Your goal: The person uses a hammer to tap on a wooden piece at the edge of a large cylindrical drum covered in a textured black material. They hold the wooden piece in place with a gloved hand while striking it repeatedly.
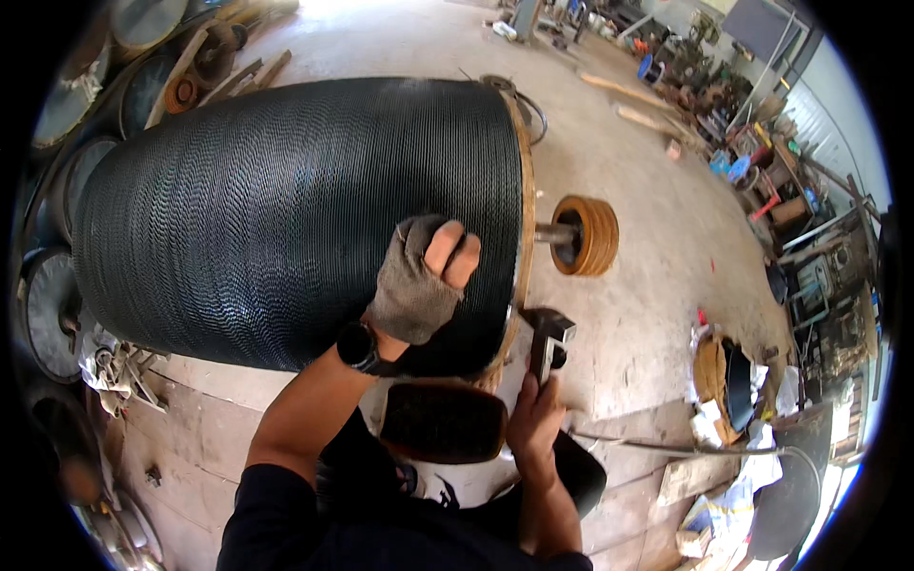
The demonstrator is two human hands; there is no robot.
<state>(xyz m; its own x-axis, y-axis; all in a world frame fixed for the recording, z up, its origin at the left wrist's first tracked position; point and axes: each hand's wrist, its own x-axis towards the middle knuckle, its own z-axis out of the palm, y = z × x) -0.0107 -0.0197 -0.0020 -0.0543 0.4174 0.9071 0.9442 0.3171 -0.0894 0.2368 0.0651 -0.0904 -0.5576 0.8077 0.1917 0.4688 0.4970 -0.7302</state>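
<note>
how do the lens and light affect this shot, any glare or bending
Head view: the fisheye bends straight edges and leaves black corners; pale sheen shows on the black ribbed roller; glare washes out part of the top edge; the hammer and gloved left hand look fairly sharp.

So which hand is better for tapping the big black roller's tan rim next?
Probably the right hand: it grips the hammer, whose head shows beside the tan rim. The gloved left hand is curled over the black roller.
</note>
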